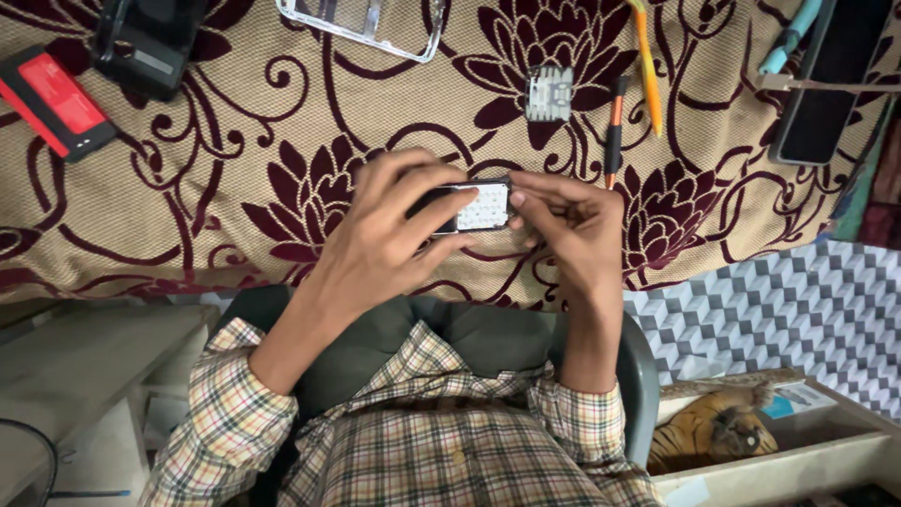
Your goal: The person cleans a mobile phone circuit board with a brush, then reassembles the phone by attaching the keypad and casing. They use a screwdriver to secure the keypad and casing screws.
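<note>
Both my hands meet over a tan cloth with dark red flowers (235, 141). My left hand (389, 230) wraps around a small dark keypad phone (474, 205), whose white keypad panel faces up. My right hand (572, 225) pinches the phone's right end with fingertips and thumb. A loose keypad part (549, 94) lies on the cloth just beyond the hands. An orange and black screwdriver (613, 136) lies to the right of it.
A clear phone cover (375, 28) sits at the top edge, a red and black device (56, 99) at the left, a black object (145, 42) beside it. An orange tool (648, 70), a teal tool (788, 38) and a dark phone (826, 84) lie at the right. A striped toy tiger (713, 432) rests in a box lower right.
</note>
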